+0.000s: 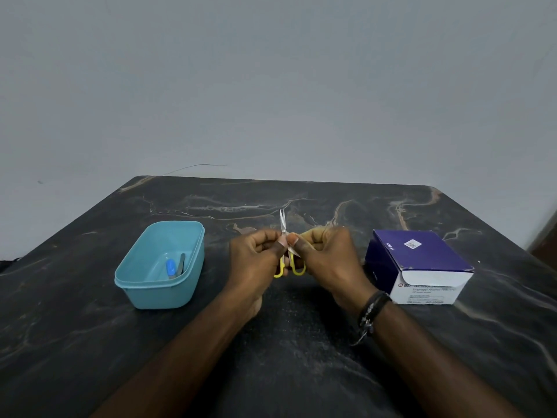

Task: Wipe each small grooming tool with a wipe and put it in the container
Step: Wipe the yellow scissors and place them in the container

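Between both hands, scissors (283,224); wipe (291,250) mostly hidden.

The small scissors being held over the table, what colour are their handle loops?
Yellow, on the small steel-bladed scissors; the head view shows them.

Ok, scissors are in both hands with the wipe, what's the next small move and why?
Probably slide the wipe up toward the tips: the scissors blades above the hands stand bare. Then they go into the container, left of the hands.
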Motion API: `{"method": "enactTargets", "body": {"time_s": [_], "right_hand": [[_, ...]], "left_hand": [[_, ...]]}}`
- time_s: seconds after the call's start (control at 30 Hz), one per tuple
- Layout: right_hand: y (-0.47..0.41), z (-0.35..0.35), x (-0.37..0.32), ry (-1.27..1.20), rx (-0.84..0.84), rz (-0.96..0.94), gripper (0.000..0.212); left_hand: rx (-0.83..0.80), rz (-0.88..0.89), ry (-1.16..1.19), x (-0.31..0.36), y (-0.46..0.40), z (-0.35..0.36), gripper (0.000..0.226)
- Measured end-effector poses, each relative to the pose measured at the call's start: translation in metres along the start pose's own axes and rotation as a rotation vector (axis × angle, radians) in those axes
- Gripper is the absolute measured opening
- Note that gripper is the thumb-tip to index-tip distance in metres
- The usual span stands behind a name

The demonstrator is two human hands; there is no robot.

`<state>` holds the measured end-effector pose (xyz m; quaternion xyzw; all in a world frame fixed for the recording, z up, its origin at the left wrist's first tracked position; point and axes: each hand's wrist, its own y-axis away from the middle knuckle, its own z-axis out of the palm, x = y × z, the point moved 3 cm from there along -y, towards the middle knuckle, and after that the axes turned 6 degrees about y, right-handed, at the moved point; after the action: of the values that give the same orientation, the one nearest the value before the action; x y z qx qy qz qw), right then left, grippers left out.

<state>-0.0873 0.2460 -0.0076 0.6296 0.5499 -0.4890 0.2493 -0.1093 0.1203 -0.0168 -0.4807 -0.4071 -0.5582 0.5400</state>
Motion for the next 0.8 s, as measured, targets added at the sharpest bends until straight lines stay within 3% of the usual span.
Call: {"method": "enactTargets", "body": {"time_s": [0.17,0.37,0.47,0.8], "right_hand": [[-0.001,0.002,0.002,0.018,0.028,0.013,0.026],[-0.005,-0.003,0.009,0.060,0.129,0.064,0.027],[-0.006,-0.003,0.009,0.082,0.164,0.070,0.029],[-0.004,0.002,0.014,-0.025,0.184,0.098,0.031]], "left_hand": [[-0.026,-0.042,-0.006,0.000,-0.002,-0.001,0.020],[-0.283,-0.022,-0.003,0.002,0.003,0.006,0.031],[-0.271,-0.009,-0.011,-0.003,0.003,0.007,0.041],[-0.279,-0.054,0.089,-0.009,0.007,0.008,0.046]]}}
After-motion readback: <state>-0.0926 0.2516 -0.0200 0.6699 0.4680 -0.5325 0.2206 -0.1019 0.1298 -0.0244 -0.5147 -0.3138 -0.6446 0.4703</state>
